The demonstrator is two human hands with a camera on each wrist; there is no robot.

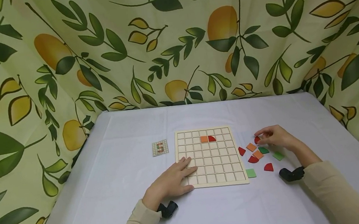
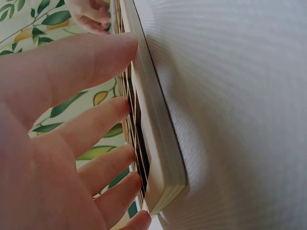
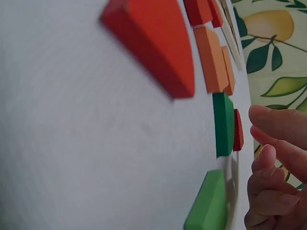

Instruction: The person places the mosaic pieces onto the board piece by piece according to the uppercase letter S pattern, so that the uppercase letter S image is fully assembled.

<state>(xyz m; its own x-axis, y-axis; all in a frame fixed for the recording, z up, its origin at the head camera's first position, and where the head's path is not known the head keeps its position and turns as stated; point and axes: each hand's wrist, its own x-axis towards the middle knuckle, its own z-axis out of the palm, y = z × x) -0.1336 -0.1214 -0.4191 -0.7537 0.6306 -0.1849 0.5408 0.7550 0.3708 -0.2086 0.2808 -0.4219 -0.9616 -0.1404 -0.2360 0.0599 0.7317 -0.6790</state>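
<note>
My left hand (image 1: 174, 179) rests on the left edge of a wooden grid board (image 1: 219, 166), its fingers spread over the lower left squares. In the left wrist view the thumb (image 2: 96, 55) lies against the board's side. My right hand (image 1: 277, 137) is over the loose pieces to the right, fingertips right at a red quarter-round piece (image 1: 257, 140). In the right wrist view that red piece (image 3: 238, 129) lies on the table just beside the partly bent fingers (image 3: 273, 187). An orange square (image 1: 204, 139) and a red quarter-round (image 1: 211, 138) sit side by side in the grid's upper part.
A small pattern card (image 1: 160, 148) lies left of the board. Between board and right hand are orange squares (image 1: 251, 147), several red quarter-rounds (image 1: 268, 167), a dark green piece (image 1: 263, 150) and light green squares (image 1: 278, 156). A leaf-print curtain (image 1: 173, 53) hangs behind the table.
</note>
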